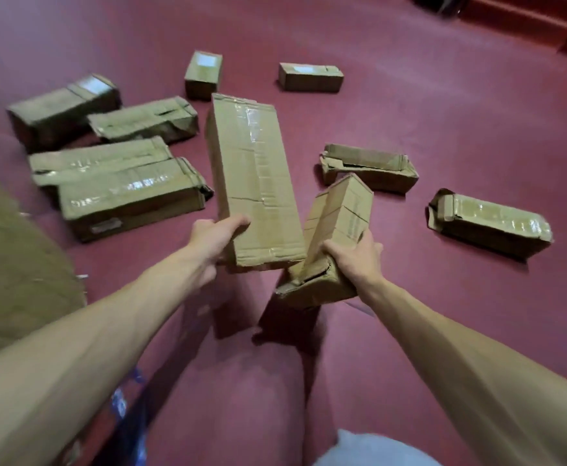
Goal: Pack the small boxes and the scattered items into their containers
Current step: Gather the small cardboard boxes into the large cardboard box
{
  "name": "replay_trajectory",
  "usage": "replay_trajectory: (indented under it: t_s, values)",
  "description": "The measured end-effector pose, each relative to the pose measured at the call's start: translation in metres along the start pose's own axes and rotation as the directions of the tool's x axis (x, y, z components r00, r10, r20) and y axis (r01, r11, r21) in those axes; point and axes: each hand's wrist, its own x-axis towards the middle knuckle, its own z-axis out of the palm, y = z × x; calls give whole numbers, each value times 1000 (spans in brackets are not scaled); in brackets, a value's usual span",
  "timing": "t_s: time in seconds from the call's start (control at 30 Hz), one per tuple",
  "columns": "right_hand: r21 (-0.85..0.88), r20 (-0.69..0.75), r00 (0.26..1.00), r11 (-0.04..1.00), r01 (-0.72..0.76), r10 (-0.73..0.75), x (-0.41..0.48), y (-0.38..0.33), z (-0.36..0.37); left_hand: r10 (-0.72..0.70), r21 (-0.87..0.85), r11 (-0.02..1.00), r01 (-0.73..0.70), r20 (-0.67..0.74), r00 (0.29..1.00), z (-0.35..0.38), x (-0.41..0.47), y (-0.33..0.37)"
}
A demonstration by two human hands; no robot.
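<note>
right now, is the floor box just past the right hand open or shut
Open: the box has its top torn back, and a dark hollow shows inside.

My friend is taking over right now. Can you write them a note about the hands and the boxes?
Left hand grips the near end of the long taped box, held off the floor.
Right hand grips the smaller dented box, also held up.
On the red carpet lie eight more boxes: four clustered at left, two far off, two at right.
Done: nothing shows as packed.
Left: both held boxes, then the eight.
The blurred cardboard shape at the left edge may be a container; cannot tell.
</note>
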Motion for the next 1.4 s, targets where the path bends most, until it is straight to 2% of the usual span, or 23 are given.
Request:
replay_trajectory:
  t_s: [0.13,0.27,0.37,0.43,0.5,0.63,0.73,0.83,0.93,1.07,1.13,1.23,1.3,1.4]
  values:
    - [80,35,985,983,168,-171,-8,-49,22,81,-124,988,-89,-68,994,-34,-29,53]
    - [205,105,960,950,236,-261,-15,-116,46,161,-188,964,-186,-139,977,-74,-54,104]
    - [304,136,925,904,301,-354,-31,-168,66,266,-155,932,-327,-319,910,-120,-79,144]
    - [379,192,896,872,309,-400,-51,-200,81,295,-106,926,-362,-394,871,-157,-103,166]
    - [464,272,850,835,295,-451,-72,-230,99,309,-63,924,-378,-461,832,-199,-126,177]
    - [552,433,695,778,298,-574,-132,-278,140,264,-24,934,-357,-627,732,-291,-178,168]
    - [506,555,539,771,387,-634,-178,-294,170,193,-4,965,-263,-671,716,-357,-212,144]
    - [421,661,368,729,540,-655,-219,-301,201,131,27,987,-158,-706,696,-407,-235,113]
    - [332,746,256,677,657,-614,-253,-297,231,59,24,998,-61,-738,673,-439,-240,74]
    - [208,831,224,658,724,-510,-279,-281,262,-27,54,995,89,-692,722,-466,-231,30]
    - [96,870,215,582,807,-443,-281,-273,274,-57,107,976,188,-709,703,-474,-227,16]
    - [-49,844,256,408,912,-472,-281,-270,287,28,253,935,250,-753,657,-480,-218,16]
    - [-81,801,258,328,941,-540,-279,-276,293,114,360,903,235,-729,675,-480,-207,26]
    - [-89,784,244,285,954,-571,-267,-300,292,234,478,864,159,-661,713,-470,-189,52]
